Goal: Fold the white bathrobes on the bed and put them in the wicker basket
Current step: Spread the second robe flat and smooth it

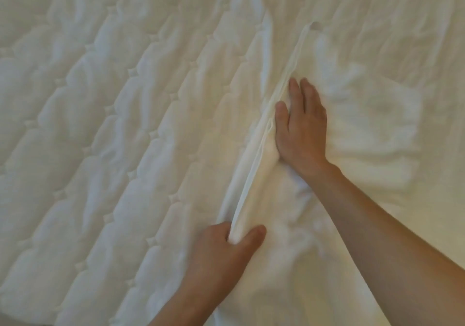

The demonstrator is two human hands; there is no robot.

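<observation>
Quilted bed (95,129) fills the left side, bare. White bathrobe (364,129) lies spread over the right half, rumpled, long edge running diagonally up the middle. Left hand (226,247) pinches the robe's edge at its near end, thumb on top. Right hand (300,129) lies flat, fingers straight, pressing the cloth just beside that edge.

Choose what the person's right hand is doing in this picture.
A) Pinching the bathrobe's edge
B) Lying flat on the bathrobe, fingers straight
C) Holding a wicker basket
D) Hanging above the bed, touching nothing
B: the right hand lies flat on the white bathrobe beside its raised edge, while the left hand grips that edge lower down.
</observation>
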